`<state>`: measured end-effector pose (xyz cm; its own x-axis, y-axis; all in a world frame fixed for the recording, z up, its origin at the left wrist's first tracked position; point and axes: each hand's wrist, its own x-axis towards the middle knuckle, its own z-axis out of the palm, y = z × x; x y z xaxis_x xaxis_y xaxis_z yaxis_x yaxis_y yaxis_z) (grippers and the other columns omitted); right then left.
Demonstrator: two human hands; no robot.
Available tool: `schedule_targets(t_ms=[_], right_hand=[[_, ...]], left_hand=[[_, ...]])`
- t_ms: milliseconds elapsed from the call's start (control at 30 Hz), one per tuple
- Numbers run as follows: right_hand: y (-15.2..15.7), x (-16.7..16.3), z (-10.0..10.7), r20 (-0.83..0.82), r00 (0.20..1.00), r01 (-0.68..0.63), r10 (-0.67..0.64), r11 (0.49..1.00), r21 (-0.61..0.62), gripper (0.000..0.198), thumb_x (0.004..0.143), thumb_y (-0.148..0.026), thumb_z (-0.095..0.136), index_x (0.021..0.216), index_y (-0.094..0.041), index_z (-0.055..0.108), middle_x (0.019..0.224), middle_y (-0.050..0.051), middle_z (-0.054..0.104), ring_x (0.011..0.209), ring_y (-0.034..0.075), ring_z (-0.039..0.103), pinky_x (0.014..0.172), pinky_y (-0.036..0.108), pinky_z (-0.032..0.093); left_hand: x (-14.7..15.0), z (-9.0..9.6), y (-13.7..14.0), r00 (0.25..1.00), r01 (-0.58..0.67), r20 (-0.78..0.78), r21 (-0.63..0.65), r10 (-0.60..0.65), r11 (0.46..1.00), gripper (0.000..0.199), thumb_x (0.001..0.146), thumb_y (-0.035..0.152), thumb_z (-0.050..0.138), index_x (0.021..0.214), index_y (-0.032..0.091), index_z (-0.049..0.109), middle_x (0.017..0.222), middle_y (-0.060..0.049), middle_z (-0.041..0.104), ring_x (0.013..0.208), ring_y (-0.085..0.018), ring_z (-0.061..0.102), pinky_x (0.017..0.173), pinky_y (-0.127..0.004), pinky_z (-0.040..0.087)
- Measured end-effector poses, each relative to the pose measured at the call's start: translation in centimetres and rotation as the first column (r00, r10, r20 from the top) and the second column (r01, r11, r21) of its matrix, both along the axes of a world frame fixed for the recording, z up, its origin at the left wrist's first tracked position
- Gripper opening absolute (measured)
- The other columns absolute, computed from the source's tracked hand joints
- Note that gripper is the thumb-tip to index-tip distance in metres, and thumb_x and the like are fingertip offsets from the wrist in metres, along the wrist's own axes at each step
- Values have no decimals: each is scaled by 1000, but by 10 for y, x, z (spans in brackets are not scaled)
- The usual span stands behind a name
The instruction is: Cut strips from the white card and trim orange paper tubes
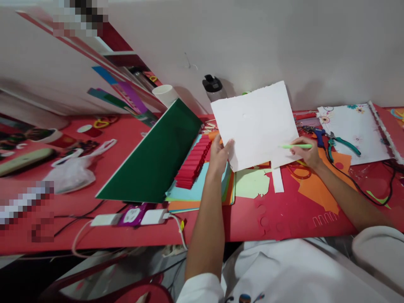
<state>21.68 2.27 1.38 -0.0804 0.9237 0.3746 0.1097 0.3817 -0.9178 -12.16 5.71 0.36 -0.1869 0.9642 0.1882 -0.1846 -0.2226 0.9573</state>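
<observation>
My left hand [220, 153] is closed on the left edge of a white sheet of card [255, 126], thumb on its face. The sheet is held tilted above the table. Between the fingers of my right hand [305, 152] is a light green pen [296, 146], lying almost level over the sheet's lower right part. That hand is against the sheet's right edge. Below the sheet are a narrow white strip [278, 180], pale green paper [252, 184] with a ragged edge, orange paper [318, 195] and red cut paper [280, 214]. Red folded paper [194, 164] lies left of my left hand.
A green board [151, 160] leans at the left, near a power strip [131, 215] with cables. A dark-lidded bottle [213, 86] stands behind the sheet. To the right are green-handled pliers [345, 145], a blue glue gun [320, 136] and a flowered sheet [362, 134].
</observation>
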Motion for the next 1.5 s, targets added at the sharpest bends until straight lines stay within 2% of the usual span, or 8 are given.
schedule_targets(t_ms=[167, 267, 400, 500, 600, 833, 1200, 1500], right_hand=[[15, 24, 2, -296, 869, 455, -396, 875, 164, 38, 98, -61, 60, 100, -24, 68, 75, 3, 70, 58, 18, 65, 54, 32, 54], [22, 33, -1, -230, 844, 527, -484, 828, 191, 44, 105, -63, 47, 119, -25, 65, 90, 8, 75, 67, 21, 70, 61, 36, 59], [22, 30, -12, 203, 896, 352, -395, 910, 219, 35, 107, -50, 50, 120, -25, 72, 108, 11, 80, 95, 28, 76, 88, 45, 62], [21, 22, -20, 556, 804, 148, -211, 977, 156, 22, 100, -36, 63, 111, -25, 78, 117, 11, 80, 107, 31, 74, 99, 47, 58], [22, 17, -24, 712, 698, 38, -73, 997, 65, 18, 95, -24, 68, 108, -25, 79, 114, 11, 82, 110, 32, 74, 100, 45, 56], [22, 21, -24, 643, 765, 26, -29, 1000, 15, 10, 93, -24, 69, 102, -22, 72, 103, 9, 82, 97, 26, 75, 91, 41, 56], [24, 21, -31, 716, 693, 77, -88, 996, 48, 13, 93, -20, 70, 105, -22, 66, 97, 9, 79, 94, 28, 70, 87, 40, 50], [20, 22, -31, 738, 661, 127, -136, 989, 69, 11, 96, -27, 63, 106, -23, 59, 98, 11, 75, 92, 30, 69, 82, 41, 50]], left_hand=[[-8, 6, 2, 983, -120, 142, 20, 116, 993, 59, 65, 50, 99, 110, 24, 72, 122, -12, 79, 117, -32, 76, 98, -44, 65], [-12, 9, 4, 952, -227, 226, 65, 207, 972, 57, 64, 52, 99, 103, 23, 71, 118, -10, 79, 119, -29, 75, 104, -40, 62], [-13, 14, 3, 918, -316, 291, 125, 270, 940, 58, 64, 55, 99, 99, 22, 67, 115, -7, 79, 118, -23, 75, 110, -35, 59], [-12, 16, 2, 908, -349, 296, 140, 297, 926, 58, 65, 57, 98, 98, 22, 65, 112, -6, 78, 117, -21, 75, 110, -34, 59], [-9, 17, 2, 910, -341, 295, 132, 292, 931, 59, 65, 56, 99, 102, 22, 67, 114, -7, 77, 119, -22, 74, 109, -33, 59], [0, 11, 2, 927, -309, 246, 71, 283, 949, 64, 66, 57, 98, 108, 21, 66, 109, -9, 78, 106, -24, 77, 95, -34, 64], [14, 11, 0, 931, -300, 241, 84, 273, 950, 59, 69, 56, 96, 108, 23, 65, 110, -8, 77, 100, -21, 77, 95, -33, 62], [19, 13, 0, 922, -313, 272, 105, 276, 944, 63, 71, 55, 95, 116, 23, 66, 124, -11, 77, 119, -25, 74, 108, -38, 59]])
